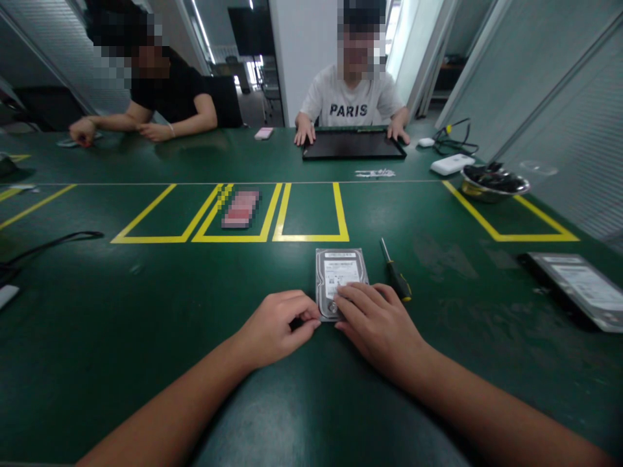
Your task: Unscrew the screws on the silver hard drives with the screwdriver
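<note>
A silver hard drive (341,272) with a white label lies flat on the green table (146,311) just in front of me. My right hand (377,324) rests on its near end, fingers laid flat over the label. My left hand (277,327) is curled at the drive's near left corner, thumb and fingers pinched together at the edge; what they hold is too small to make out. A screwdriver (396,272) with a black and yellow handle lies just right of the drive.
Yellow tape boxes (311,237) mark the table beyond the drive. A metal bowl (491,181) sits far right, a bagged flat device (579,288) at the right edge. Across the table two people sit; one has hands on a black tray (353,146).
</note>
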Demonstrator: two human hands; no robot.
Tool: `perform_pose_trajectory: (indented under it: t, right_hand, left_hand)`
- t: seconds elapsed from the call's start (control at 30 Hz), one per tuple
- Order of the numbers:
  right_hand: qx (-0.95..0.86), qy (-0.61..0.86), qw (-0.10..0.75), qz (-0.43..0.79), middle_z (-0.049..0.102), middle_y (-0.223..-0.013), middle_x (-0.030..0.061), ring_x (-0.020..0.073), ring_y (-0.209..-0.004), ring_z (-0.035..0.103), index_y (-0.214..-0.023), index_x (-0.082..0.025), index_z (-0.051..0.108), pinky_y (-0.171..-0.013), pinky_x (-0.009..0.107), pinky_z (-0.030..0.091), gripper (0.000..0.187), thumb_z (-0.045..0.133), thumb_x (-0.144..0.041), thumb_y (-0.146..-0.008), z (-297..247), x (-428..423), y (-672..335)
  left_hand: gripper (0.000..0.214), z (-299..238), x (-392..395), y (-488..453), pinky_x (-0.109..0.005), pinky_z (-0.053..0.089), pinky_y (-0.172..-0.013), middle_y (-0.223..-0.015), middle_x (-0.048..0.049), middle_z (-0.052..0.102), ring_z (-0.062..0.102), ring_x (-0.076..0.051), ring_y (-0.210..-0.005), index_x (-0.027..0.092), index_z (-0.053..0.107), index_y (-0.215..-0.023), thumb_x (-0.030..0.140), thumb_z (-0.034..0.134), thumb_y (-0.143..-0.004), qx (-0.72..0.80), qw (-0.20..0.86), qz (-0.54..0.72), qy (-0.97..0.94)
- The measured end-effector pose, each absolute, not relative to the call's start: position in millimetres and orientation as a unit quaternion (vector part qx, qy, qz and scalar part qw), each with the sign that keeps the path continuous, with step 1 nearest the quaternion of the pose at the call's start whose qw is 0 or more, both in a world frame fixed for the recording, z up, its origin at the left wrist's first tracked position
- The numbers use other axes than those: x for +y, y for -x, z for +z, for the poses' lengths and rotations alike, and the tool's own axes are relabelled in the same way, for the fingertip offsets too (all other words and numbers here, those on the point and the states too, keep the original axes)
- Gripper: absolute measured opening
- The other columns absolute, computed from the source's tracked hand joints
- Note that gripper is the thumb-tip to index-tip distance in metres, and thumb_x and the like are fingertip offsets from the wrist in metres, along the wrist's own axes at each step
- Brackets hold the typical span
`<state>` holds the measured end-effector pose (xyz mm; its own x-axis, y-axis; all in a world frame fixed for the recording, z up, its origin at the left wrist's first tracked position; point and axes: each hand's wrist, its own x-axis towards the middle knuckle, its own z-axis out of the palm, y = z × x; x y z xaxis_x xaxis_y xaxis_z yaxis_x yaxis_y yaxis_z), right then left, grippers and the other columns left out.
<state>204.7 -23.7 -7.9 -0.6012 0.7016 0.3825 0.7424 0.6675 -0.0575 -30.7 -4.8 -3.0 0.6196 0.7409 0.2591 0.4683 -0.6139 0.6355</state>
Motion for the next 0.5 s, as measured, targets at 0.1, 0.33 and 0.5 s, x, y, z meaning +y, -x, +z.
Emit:
perform_pose_trajectory:
  t: [0.1, 0.33, 0.5]
  right_hand:
    - [-0.894, 0.400, 0.197, -0.052, 0.068, -0.125, 0.0077, 0.0263, -0.114, 0.058, -0.119, -0.017, 0.063, -0.094, 0.043, 0.038, 0.028, 0.062, -0.025, -0.092, -6, -23, -205]
    - [-0.848, 0.457, 0.256, -0.076, 0.067, -0.108, 0.0123, 0.0273, -0.099, 0.057, -0.107, -0.015, 0.065, -0.087, 0.043, 0.045, 0.025, 0.055, -0.033, -0.093, 19, -18, -221]
    - [-0.764, 0.631, 0.042, -0.124, 0.062, -0.101, 0.0137, 0.0282, -0.088, 0.060, -0.109, -0.014, 0.061, -0.069, 0.038, 0.046, 0.028, 0.050, -0.036, -0.095, 35, -3, -241]
  left_hand:
    - [0.005, -3, -5, 30, -0.024, 0.044, -0.068, -0.078, 0.0004, 0.064, 0.059, -0.012, -0.072, 0.017, 0.065, -0.088, 0.015, 0.061, -0.087, 0.352, 0.257, 0.259, -0.862]
    - [0.005, -3, -5, 30, -0.025, 0.043, -0.069, -0.078, 0.0009, 0.063, 0.059, -0.012, -0.073, 0.018, 0.064, -0.088, 0.015, 0.060, -0.088, 0.350, 0.257, 0.253, -0.865]
    - [0.006, -3, -4, 30, -0.025, 0.043, -0.069, -0.078, 0.0003, 0.062, 0.058, -0.013, -0.073, 0.018, 0.064, -0.087, 0.015, 0.059, -0.087, 0.347, 0.265, 0.254, -0.863]
